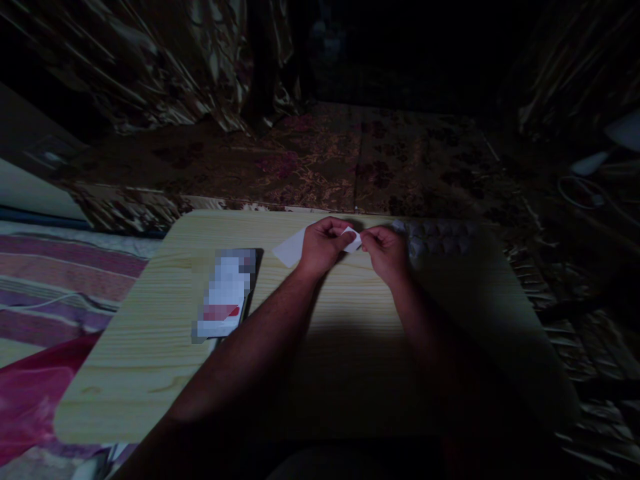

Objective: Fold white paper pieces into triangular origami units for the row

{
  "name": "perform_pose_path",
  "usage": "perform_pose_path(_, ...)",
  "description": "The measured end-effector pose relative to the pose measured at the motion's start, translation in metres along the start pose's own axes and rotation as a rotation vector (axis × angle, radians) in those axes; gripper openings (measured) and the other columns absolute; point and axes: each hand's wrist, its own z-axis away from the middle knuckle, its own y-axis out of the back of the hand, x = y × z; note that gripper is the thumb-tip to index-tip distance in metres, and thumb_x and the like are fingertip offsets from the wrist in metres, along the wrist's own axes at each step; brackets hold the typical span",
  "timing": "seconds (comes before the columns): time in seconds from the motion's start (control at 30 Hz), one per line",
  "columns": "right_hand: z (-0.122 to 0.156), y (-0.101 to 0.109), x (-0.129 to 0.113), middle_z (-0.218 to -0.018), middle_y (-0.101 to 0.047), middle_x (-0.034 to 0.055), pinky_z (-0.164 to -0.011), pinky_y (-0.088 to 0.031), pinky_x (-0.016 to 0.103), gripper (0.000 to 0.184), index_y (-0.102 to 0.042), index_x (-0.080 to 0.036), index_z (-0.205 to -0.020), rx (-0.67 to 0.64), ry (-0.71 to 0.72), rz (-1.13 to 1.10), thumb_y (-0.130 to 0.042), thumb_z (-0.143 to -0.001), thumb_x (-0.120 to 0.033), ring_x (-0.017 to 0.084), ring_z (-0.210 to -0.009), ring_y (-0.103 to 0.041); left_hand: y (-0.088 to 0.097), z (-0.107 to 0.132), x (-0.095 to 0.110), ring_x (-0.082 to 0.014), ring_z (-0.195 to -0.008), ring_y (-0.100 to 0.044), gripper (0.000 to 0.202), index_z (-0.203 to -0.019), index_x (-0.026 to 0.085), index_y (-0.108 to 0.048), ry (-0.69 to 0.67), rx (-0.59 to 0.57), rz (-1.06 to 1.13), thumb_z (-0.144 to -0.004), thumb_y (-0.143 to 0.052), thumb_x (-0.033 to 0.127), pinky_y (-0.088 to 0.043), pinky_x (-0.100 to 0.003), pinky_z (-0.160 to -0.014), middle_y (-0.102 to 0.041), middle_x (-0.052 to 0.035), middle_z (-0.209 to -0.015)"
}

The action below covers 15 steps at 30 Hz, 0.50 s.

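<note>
Near the far edge of the wooden table, my two hands meet over a small white piece that looks like folded paper. My left hand is closed, its thumb pressing on the piece. The fingertips of my right hand pinch the piece's right-hand end. A larger flat white sheet lies on the table, partly covered by my left hand. Just beyond my right hand sit several small wrapped items in rows, too dark to name.
A device or box with a blurred-out face lies on the table's left side. Patterned cloth covers a ledge behind the table. A striped bed cover and pink plastic are at left, a cable at far right.
</note>
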Motion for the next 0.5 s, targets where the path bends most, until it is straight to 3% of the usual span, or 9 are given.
perform_pose_path(0.5,0.0022,-0.0008,-0.0029,-0.059,-0.061,-0.0019,-0.055,-0.041,0.025,0.019,-0.068,-0.018,-0.073,0.022,0.045,0.113,-0.064,-0.081,-0.035,0.012,-0.056,-0.053,0.001,-0.0021,-0.0019,-0.012,-0.055,-0.062,0.029,-0.081,0.015,-0.072,0.015,-0.006,0.001,-0.059,-0.087,0.028,-0.048,-0.024,-0.054,-0.072,-0.001,-0.067)
